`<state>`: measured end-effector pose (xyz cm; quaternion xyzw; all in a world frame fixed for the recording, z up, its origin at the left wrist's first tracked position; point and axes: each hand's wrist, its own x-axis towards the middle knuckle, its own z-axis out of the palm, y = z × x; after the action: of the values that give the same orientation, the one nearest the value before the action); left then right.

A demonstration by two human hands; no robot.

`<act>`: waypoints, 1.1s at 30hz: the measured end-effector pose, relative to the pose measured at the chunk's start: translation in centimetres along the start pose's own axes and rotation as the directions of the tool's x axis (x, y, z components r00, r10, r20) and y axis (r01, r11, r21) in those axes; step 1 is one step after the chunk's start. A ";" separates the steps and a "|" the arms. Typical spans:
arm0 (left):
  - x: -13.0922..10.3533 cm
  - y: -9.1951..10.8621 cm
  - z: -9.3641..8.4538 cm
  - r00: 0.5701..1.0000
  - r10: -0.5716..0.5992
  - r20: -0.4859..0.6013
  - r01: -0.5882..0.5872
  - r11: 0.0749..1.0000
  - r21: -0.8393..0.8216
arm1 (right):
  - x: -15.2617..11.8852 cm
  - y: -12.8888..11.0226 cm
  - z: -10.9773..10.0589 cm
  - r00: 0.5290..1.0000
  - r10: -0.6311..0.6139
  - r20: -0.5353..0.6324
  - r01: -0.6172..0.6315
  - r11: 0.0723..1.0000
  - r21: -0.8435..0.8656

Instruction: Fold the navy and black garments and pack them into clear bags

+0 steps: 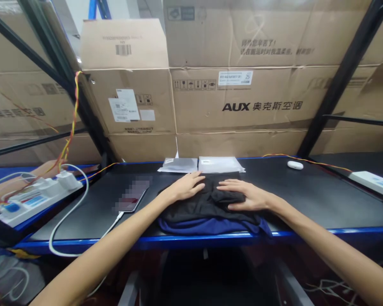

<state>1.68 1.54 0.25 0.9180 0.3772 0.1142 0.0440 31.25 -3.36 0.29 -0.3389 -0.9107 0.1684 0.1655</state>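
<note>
A piece of black cloth, perhaps a garment, lies crumpled at the front of the dark tabletop, with dark blue cloth showing under its near edge. My left hand rests flat on the black cloth's far left part, fingers stretched out. On the right side my right hand lies on the same cloth, fingers and thumb apart, with a raised fold between them. Just beyond the cloth are two flat plastic-wrapped packets, a grey one and a whiter one.
To the left a phone is plugged into a white cable. A power strip sits further left, beside another person's arm. A small white case lies back right. Cardboard walls the back between dark metal posts.
</note>
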 end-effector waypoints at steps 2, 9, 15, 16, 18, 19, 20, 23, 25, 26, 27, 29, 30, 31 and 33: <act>1.4 -0.6 0.5 1.000 0.022 0.004 -0.022 1.000 0.007 | 0.0 0.0 0.0 1.000 0.004 0.000 -0.004 1.000 -0.003; 3.9 -1.2 1.7 1.000 0.016 -0.003 -0.016 1.000 0.011 | 0.1 -0.1 0.0 1.000 0.027 0.001 -0.027 0.999 0.023; 3.8 -1.0 1.1 0.985 0.113 -0.131 -0.105 0.992 0.067 | 0.2 0.1 -0.7 0.992 0.068 0.109 -0.077 0.994 0.078; 3.6 -0.8 0.9 0.980 0.137 -0.146 -0.123 0.987 0.099 | 0.2 0.1 -1.0 0.987 0.073 0.141 -0.086 0.992 0.088; 2.9 -0.3 0.4 0.973 0.173 -0.153 -0.146 0.974 0.173 | 0.3 0.1 -1.4 0.980 0.076 0.185 -0.095 0.991 0.098; 2.5 0.0 0.2 0.973 0.182 -0.145 -0.151 0.967 0.205 | 0.4 0.2 -1.6 0.978 0.076 0.194 -0.097 0.991 0.097; 2.0 0.3 0.0 0.974 0.181 -0.134 -0.148 0.963 0.227 | 0.5 0.3 -1.7 0.978 0.075 0.194 -0.095 0.991 0.094; 0.6 1.0 -0.2 0.985 0.136 -0.109 -0.110 0.970 0.215 | 0.7 0.7 -1.8 0.987 0.048 0.154 -0.060 0.995 0.077; 0.0 1.0 0.1 0.987 0.108 -0.116 -0.089 0.984 0.153 | 0.8 0.9 -1.6 0.993 0.015 0.113 -0.023 0.997 0.068; -0.2 0.9 0.2 0.986 0.103 -0.128 -0.088 0.989 0.115 | 0.8 1.0 -1.5 0.996 0.003 0.093 -0.009 0.998 0.065; -0.3 0.8 0.5 0.984 0.103 -0.144 -0.092 0.993 0.077 | 0.8 1.0 -1.4 0.997 -0.005 0.074 0.000 0.998 0.065; -0.4 0.6 0.9 0.979 0.096 -0.180 -0.097 0.995 0.001 | 0.8 1.0 -1.2 0.999 -0.015 0.038 0.012 0.997 0.072; -0.5 0.6 1.0 0.977 0.084 -0.198 -0.093 0.995 -0.035 | 0.9 0.9 -1.1 1.000 -0.021 0.018 0.020 0.997 0.078; -0.5 0.6 1.1 0.975 0.068 -0.210 -0.084 0.994 -0.067 | 0.9 0.8 -1.0 1.000 -0.029 -0.003 0.029 0.996 0.085; -0.5 0.7 1.1 0.975 0.016 -0.223 -0.042 0.993 -0.110 | 1.0 0.7 -0.8 0.998 -0.039 -0.045 0.043 0.995 0.093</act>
<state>2.13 0.68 -0.81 0.9009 0.3591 0.2381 0.0522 31.25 -2.07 0.90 -0.3156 -0.9047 0.2002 0.2044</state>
